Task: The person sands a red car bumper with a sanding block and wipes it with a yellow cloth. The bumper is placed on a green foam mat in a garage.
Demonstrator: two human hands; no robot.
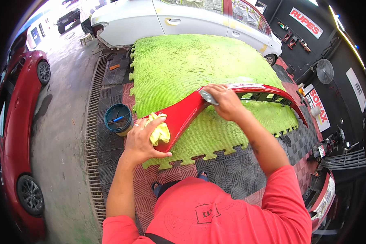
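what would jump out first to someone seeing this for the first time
A long red bumper arches across a bright green foam mat in the middle. The left hand presses a yellow cloth on its near end, while the right hand holds a small grey block on its top edge. A white car stands behind.

Both forearms enter from the lower edge, bare below red sleeves pushed to about the elbow.

Left hand (141, 140): arm runs up and slightly right, wrist roughly straight. Palm faces down and forward, fingers curled closed around something soft, thumb stretched out to the right along the lower side. Back of hand toward camera.

Right hand (225, 101): arm reaches further forward, angled up and to the left, elbow bent, wrist flexed slightly. Fingers closed over a small flat item, knuckles up, pressing downward. The 2 hands are well apart.
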